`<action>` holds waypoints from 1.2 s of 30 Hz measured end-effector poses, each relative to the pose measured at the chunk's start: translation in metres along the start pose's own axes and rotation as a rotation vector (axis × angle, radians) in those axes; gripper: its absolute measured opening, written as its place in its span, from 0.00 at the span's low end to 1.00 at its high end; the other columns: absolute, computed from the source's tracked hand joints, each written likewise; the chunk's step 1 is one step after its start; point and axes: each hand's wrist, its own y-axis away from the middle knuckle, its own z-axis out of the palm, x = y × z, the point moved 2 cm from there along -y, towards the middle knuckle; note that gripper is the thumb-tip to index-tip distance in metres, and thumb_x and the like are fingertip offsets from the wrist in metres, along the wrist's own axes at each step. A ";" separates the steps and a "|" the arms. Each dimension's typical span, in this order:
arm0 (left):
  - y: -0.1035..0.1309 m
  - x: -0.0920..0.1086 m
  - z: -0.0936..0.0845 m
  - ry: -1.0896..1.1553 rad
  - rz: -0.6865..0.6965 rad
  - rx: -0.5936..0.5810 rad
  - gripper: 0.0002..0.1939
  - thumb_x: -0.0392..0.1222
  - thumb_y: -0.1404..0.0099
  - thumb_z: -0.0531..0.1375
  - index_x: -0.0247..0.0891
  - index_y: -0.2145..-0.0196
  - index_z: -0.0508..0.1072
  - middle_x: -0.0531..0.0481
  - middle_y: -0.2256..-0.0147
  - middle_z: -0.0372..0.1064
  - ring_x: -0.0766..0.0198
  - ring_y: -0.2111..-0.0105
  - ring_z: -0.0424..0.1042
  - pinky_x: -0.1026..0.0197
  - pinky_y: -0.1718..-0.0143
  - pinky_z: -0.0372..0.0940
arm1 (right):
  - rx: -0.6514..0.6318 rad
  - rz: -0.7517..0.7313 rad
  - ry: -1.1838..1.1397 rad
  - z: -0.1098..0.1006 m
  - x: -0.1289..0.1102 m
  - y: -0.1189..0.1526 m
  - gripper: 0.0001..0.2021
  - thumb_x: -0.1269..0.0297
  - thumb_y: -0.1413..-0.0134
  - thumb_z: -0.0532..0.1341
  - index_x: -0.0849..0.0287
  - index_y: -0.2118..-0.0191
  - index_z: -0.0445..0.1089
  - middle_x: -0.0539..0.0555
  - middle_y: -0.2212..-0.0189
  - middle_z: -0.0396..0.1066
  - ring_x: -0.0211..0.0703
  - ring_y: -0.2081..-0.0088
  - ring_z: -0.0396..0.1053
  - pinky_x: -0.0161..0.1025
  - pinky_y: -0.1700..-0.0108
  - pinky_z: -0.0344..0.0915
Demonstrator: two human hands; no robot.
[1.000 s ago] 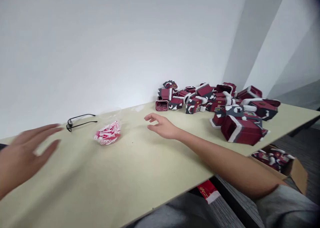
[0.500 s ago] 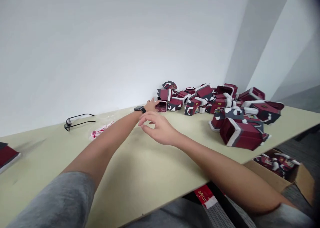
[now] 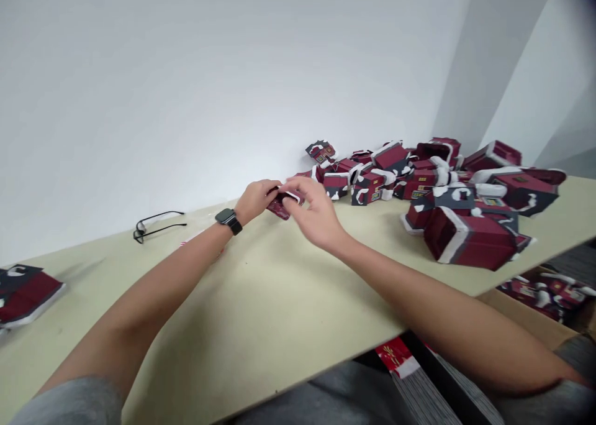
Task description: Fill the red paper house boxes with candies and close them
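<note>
Between my hands, over the far part of the table [image 3: 223,325], is a small dark-red paper house [image 3: 279,209] with a white edge, its open end partly showing. My left hand [image 3: 257,200], with a black watch on the wrist, has its fingers closed on the house's left side. My right hand [image 3: 315,210] reaches in from the right, thumb and fingers curved around the house's other side; the contact of its fingertips is partly hidden. Just behind and to the right lie several more red-and-grey paper houses [image 3: 367,186] with white snow-like trim.
Black glasses [image 3: 161,221] and a partly hidden red-and-white item in clear plastic [image 3: 183,245] lie left of my forearm. Another paper house [image 3: 28,294] stands at the left edge. Larger houses [image 3: 475,238] fill the right side. Below the table edge is a cardboard box [image 3: 526,316] of houses.
My left hand has drawn a house out of the pile's left end, back toward me. My right hand has moved right and up to meet it. The view has shifted slightly left.
</note>
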 end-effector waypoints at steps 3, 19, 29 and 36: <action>0.040 -0.008 -0.014 -0.033 0.035 0.347 0.22 0.46 0.22 0.48 0.37 0.40 0.74 0.40 0.42 0.76 0.53 0.44 0.74 0.50 0.40 0.67 | 0.201 0.304 -0.103 -0.006 0.015 -0.004 0.21 0.58 0.41 0.65 0.49 0.42 0.67 0.57 0.36 0.65 0.55 0.33 0.59 0.54 0.30 0.57; 0.125 -0.032 -0.120 0.010 -0.337 -0.185 0.17 0.54 0.36 0.64 0.42 0.55 0.84 0.46 0.56 0.82 0.55 0.60 0.78 0.58 0.59 0.69 | -0.284 0.662 -0.447 0.007 0.024 0.015 0.26 0.59 0.58 0.81 0.53 0.52 0.76 0.54 0.47 0.79 0.52 0.46 0.75 0.53 0.37 0.67; 0.125 -0.087 -0.075 -0.100 -0.499 -0.512 0.19 0.48 0.52 0.68 0.43 0.61 0.85 0.45 0.58 0.83 0.54 0.63 0.76 0.58 0.61 0.66 | -0.537 0.694 -0.402 -0.001 0.052 0.012 0.37 0.70 0.56 0.75 0.48 0.39 0.66 0.56 0.44 0.76 0.51 0.48 0.77 0.53 0.40 0.70; 0.125 -0.086 -0.067 -0.132 -0.498 -0.513 0.20 0.48 0.54 0.69 0.40 0.63 0.85 0.43 0.59 0.83 0.55 0.65 0.75 0.59 0.65 0.65 | -0.055 0.696 -0.221 0.001 0.042 0.012 0.35 0.51 0.48 0.72 0.43 0.37 0.59 0.59 0.28 0.57 0.55 0.30 0.61 0.59 0.31 0.62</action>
